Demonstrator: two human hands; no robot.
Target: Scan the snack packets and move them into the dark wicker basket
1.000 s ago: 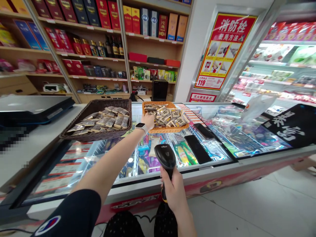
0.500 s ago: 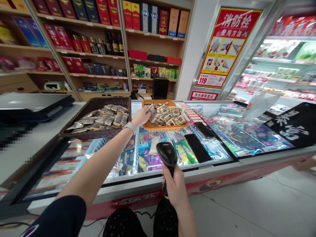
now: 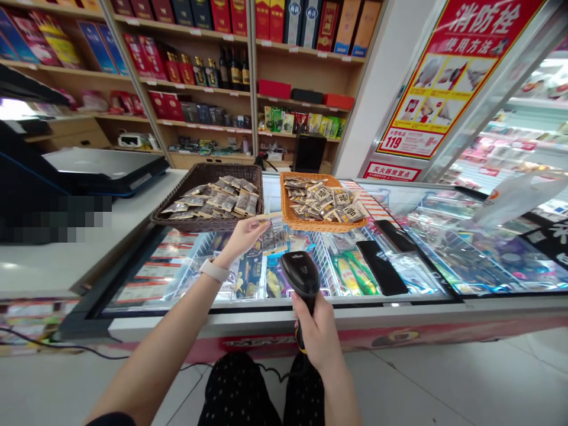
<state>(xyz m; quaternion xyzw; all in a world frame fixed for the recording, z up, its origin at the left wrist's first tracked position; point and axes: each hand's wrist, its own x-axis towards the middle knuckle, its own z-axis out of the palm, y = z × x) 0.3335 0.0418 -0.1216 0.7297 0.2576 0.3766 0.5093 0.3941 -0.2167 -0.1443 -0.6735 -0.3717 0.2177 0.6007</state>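
My left hand (image 3: 245,238) pinches a small snack packet (image 3: 274,235) by its edge, above the freezer's glass top. Its fingers are closed on the packet. In my right hand (image 3: 316,325) is a black barcode scanner (image 3: 302,272), held upright by the handle with its head just below and right of the packet. An orange wicker basket (image 3: 323,225) with several similar packets (image 3: 326,198) stands behind the packet. To its left is a dark brown wicker basket (image 3: 208,225), also holding several packets (image 3: 217,197).
Two black phones (image 3: 382,269) (image 3: 394,235) lie on the glass-topped freezer (image 3: 284,316) at right. A flat scale (image 3: 106,165) stands on the left counter (image 3: 39,266). Shelves (image 3: 190,92) of boxes and bottles line the back. A cable (image 3: 57,345) runs low at left.
My left hand has come out of the orange basket, toward me and to the left, with a packet in its fingers. The view has shifted left; my right hand still holds the scanner.
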